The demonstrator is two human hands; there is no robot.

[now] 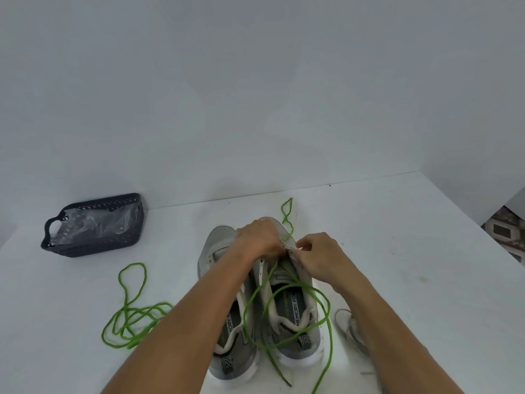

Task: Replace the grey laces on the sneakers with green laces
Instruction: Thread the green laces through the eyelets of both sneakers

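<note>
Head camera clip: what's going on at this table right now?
A person is lacing a pair of grey sneakers on a white table. Both hands work at the eyelets near the toe of the right-hand sneaker: the left hand holds the upper, the right hand pinches the green lace, which loops loosely over the shoe. A second green lace lies on the table to the left. A dark basket sits further back.
</note>
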